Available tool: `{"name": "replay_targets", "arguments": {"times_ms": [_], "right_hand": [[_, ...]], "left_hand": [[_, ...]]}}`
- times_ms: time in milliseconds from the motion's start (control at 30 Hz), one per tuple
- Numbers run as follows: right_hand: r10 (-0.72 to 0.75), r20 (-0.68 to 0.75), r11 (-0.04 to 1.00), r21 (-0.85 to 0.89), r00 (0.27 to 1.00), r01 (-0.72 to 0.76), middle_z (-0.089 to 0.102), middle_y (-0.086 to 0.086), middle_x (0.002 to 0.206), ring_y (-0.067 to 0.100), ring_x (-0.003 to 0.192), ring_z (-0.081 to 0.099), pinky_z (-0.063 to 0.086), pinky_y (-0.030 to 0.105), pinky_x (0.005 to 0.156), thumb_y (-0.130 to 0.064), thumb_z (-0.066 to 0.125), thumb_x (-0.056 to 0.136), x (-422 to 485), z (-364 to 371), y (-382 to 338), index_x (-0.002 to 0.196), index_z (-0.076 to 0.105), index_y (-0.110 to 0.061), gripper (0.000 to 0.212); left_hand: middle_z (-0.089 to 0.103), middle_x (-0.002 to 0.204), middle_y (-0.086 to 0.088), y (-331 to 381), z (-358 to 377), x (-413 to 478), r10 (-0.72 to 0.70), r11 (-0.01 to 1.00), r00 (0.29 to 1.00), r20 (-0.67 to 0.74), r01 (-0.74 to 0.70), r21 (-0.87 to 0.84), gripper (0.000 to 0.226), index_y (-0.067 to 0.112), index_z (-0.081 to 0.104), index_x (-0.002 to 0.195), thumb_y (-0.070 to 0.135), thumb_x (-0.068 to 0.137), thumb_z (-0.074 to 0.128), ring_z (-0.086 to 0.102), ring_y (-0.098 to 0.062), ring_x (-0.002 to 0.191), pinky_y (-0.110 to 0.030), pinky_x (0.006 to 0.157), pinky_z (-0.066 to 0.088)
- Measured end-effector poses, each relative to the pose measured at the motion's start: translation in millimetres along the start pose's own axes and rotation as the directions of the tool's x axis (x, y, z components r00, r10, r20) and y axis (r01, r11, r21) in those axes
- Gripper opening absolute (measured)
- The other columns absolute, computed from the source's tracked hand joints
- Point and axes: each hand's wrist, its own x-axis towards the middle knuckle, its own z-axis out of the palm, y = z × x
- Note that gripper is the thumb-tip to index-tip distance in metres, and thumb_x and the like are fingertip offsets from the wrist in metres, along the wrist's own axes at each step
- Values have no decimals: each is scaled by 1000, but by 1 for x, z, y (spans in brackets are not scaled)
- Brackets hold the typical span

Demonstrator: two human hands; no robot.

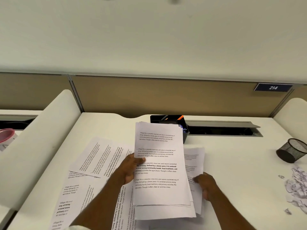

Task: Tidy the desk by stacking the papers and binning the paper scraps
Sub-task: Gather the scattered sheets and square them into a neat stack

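**Papers half gathered, scraps lying off to the right**

The left hand (131, 170) grips a stack of papers (159, 193) by its left edge, with the thumb laid across the top page. It holds the stack up off the counter (240, 171), roughly in the middle. The top page is white and carries four short blocks of black print, the third partly in bold. The pages beneath are not squared up, and their edges fan out along the bottom and the right side.

The right hand (206, 185) is curled onto a single sheet (194, 156) just right of the stack, thumb on top. Part of that sheet is tucked behind the stack.

More loose sheets (99, 160) lie overlapping at odd angles on the counter to the left, and some pass under the left forearm. They show the same printed paragraphs.

Near the right edge, well apart from the stack, sits a heap of white paper scraps (297, 185), crumpled and torn. A few small bits lie just beside it.

A black mesh cup (290, 151) lies tipped over just behind the scraps, and I cannot see what is inside it.

A black organiser tray (167, 119) stands behind the stack and is partly hidden by it. It holds a pencil (165, 118) and an orange pen (180, 117), with some small blue things at its right corner.

At the far left, beyond a divider, is a pink-rimmed tub (6, 135), its contents out of sight.
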Motion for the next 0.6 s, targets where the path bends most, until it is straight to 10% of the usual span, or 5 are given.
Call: {"name": "replay_targets", "arguments": {"times_ms": [600], "right_hand": [[-177,432,977,184,884,106,68,22,116,44,105,64,52,52,89,6,64,73,-29,-46,-18,121,62,-3,49]], "left_hand": [[71,111,-20,-12,50,10,-7,994,998,-57,13,109,35,6,57,123,-5,91,53,68,-41,101,-60,89,52]]}}
